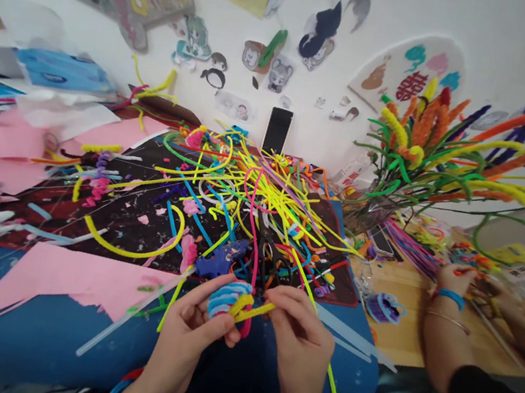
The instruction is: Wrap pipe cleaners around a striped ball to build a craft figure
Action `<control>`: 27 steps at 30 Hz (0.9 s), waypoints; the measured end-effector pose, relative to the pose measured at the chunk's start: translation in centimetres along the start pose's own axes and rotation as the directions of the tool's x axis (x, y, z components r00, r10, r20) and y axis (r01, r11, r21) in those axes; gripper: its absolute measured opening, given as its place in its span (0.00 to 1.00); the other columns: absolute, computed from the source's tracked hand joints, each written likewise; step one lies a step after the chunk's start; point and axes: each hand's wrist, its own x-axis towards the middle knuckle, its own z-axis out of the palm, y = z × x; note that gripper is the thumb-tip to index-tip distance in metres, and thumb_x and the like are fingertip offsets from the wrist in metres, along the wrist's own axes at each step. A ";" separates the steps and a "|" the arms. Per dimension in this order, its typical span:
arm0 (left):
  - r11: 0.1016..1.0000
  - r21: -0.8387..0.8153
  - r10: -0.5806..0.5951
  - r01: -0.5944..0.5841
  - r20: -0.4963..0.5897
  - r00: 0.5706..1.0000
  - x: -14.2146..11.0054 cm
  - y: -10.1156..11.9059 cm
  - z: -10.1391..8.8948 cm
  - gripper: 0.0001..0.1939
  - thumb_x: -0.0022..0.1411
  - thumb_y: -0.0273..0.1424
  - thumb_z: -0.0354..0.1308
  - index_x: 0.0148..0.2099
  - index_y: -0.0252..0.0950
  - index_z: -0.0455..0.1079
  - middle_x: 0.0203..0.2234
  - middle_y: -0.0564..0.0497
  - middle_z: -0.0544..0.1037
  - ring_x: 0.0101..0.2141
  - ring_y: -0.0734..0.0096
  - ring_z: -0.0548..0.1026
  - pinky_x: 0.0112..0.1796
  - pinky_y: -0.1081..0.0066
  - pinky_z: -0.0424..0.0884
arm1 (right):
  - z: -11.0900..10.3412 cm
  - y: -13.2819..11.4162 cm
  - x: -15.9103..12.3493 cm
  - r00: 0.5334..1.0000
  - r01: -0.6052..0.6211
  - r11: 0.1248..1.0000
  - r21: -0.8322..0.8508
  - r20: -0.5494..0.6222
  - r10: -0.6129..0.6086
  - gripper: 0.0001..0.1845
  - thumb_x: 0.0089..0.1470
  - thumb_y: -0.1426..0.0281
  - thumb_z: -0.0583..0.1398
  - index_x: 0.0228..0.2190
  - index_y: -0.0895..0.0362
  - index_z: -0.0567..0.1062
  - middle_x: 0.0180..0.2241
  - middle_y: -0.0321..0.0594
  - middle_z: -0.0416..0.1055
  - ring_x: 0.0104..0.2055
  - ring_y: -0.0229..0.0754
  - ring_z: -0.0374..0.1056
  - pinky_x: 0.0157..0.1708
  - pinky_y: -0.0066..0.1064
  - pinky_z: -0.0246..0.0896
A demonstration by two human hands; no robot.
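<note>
Between the fingers of my left hand (200, 321) is a small coiled pipe-cleaner piece (222, 299), blue and white with some pink. A yellow pipe cleaner (256, 310) sticks out from its right side, and my right hand (301, 325) pinches that end between thumb and fingers. A long pink pipe cleaner (254, 236) runs upward from behind the coil; I cannot tell whether it joins it. Just past my hands lies a dark blue glue gun (221, 258), with a translucent glue stick (135, 311) near it.
Yellow pipe cleaners (273, 192) pile up mid-table, before an upright phone (277, 130). Torn pink sheets (59, 279) lie to the left. Pipe-cleaner flowers (436, 132) stand in a clear vase at right, near a purple woven basket (382, 307). Another person's hand (455, 278) works beyond.
</note>
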 end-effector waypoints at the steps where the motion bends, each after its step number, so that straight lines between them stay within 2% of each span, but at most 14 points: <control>1: 1.000 -0.005 -0.011 0.011 -0.008 1.000 0.0 0.1 0.1 0.23 0.49 0.30 0.75 0.49 0.38 0.80 0.24 0.51 0.83 0.19 0.77 0.76 0.26 0.81 0.73 | -0.2 0.1 0.1 1.000 0.014 0.999 -0.031 0.018 -0.014 0.17 0.54 0.81 0.63 0.34 0.44 0.83 0.34 0.30 0.77 0.36 0.33 0.74 0.32 0.18 0.71; 6: 0.999 -0.024 -0.026 0.024 -0.085 0.996 -0.3 0.3 0.8 0.23 0.48 0.30 0.74 0.49 0.34 0.79 0.15 0.54 0.78 0.17 0.78 0.74 0.24 0.82 0.70 | -0.3 -0.2 0.4 0.989 0.134 0.970 -0.201 -0.041 -0.145 0.18 0.55 0.80 0.64 0.36 0.43 0.84 0.33 0.32 0.73 0.33 0.33 0.71 0.32 0.21 0.68; 9: 0.999 0.014 -0.050 0.051 -0.055 0.997 -0.1 0.3 0.6 0.25 0.48 0.31 0.75 0.50 0.33 0.79 0.16 0.53 0.79 0.18 0.77 0.75 0.24 0.82 0.70 | -0.5 -0.4 0.4 0.986 0.149 0.968 -0.202 -0.039 -0.160 0.18 0.54 0.80 0.64 0.36 0.43 0.85 0.32 0.33 0.73 0.32 0.33 0.70 0.31 0.21 0.67; 11: 0.998 0.040 -0.043 0.044 -0.026 0.999 0.1 0.1 0.2 0.26 0.49 0.31 0.75 0.51 0.34 0.78 0.19 0.52 0.80 0.19 0.76 0.76 0.26 0.80 0.72 | -0.8 -0.3 0.6 0.997 0.071 0.988 -0.138 0.010 -0.070 0.18 0.53 0.80 0.64 0.35 0.43 0.85 0.31 0.33 0.73 0.31 0.33 0.70 0.29 0.21 0.66; 14: 0.998 0.070 0.001 -0.001 0.003 1.000 0.3 -0.3 -0.1 0.25 0.51 0.32 0.74 0.52 0.34 0.77 0.21 0.51 0.82 0.21 0.75 0.77 0.28 0.79 0.73 | -0.8 0.2 0.9 0.990 -0.127 0.991 0.031 0.061 0.125 0.15 0.50 0.79 0.66 0.32 0.45 0.85 0.27 0.32 0.72 0.28 0.32 0.69 0.25 0.20 0.65; 16: 0.996 0.086 0.019 -0.021 0.022 1.000 0.3 -0.5 -0.1 0.25 0.52 0.32 0.73 0.52 0.33 0.77 0.21 0.51 0.82 0.21 0.75 0.77 0.28 0.78 0.74 | -0.4 0.7 1.1 0.958 -0.285 0.935 0.211 0.076 0.275 0.10 0.46 0.77 0.68 0.28 0.48 0.85 0.25 0.32 0.71 0.24 0.32 0.68 0.23 0.21 0.65; 18: 0.995 0.092 0.028 -0.031 0.024 0.999 0.3 -0.6 0.0 0.25 0.52 0.33 0.73 0.52 0.33 0.77 0.22 0.50 0.82 0.21 0.75 0.77 0.28 0.78 0.73 | 0.2 1.1 1.3 0.911 -0.406 0.838 0.365 0.096 0.400 0.05 0.42 0.74 0.71 0.25 0.52 0.84 0.23 0.32 0.71 0.22 0.33 0.68 0.21 0.22 0.65; 20: 0.996 0.087 0.012 -0.013 0.011 1.000 0.2 -0.5 0.2 0.25 0.53 0.33 0.73 0.53 0.32 0.76 0.22 0.50 0.81 0.21 0.74 0.76 0.26 0.78 0.72 | 0.8 1.4 1.6 0.874 -0.467 0.771 0.434 0.098 0.475 0.06 0.39 0.71 0.73 0.25 0.54 0.83 0.22 0.32 0.72 0.22 0.33 0.68 0.21 0.22 0.66; 24: 0.998 0.029 -0.063 0.064 -0.014 0.998 0.2 0.1 0.4 0.29 0.51 0.35 0.74 0.54 0.30 0.75 0.18 0.50 0.79 0.20 0.74 0.74 0.22 0.80 0.69 | 1.5 1.4 2.0 0.839 -0.508 0.720 0.473 0.081 0.538 0.13 0.34 0.67 0.75 0.24 0.56 0.81 0.21 0.33 0.75 0.22 0.33 0.68 0.23 0.22 0.66; 27: 0.991 -0.071 -0.114 0.116 0.039 0.993 0.3 0.4 0.5 0.27 0.50 0.35 0.75 0.51 0.32 0.78 0.17 0.49 0.79 0.19 0.75 0.73 0.19 0.82 0.66 | 1.6 0.9 2.1 0.800 -0.554 0.658 0.509 0.109 0.590 0.17 0.31 0.64 0.77 0.23 0.57 0.79 0.20 0.32 0.73 0.20 0.32 0.66 0.20 0.21 0.64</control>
